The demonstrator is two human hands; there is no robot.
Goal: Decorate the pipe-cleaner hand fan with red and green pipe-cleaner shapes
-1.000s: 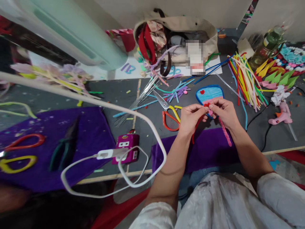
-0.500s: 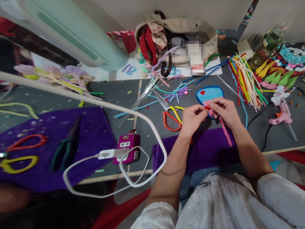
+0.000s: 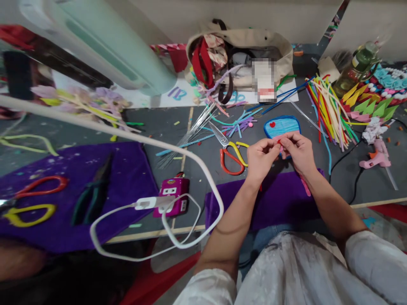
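from here, left hand and right hand pinch a small red piece at the near end of the blue-edged panel; i'd use short, light pinches so the pile doesn't crush. pink strip below right hand looks fuzzy, bendable; panel flat, rounded corners; purple cloth folded.

Pink strip — more hidden now, right hand covering its upper part.
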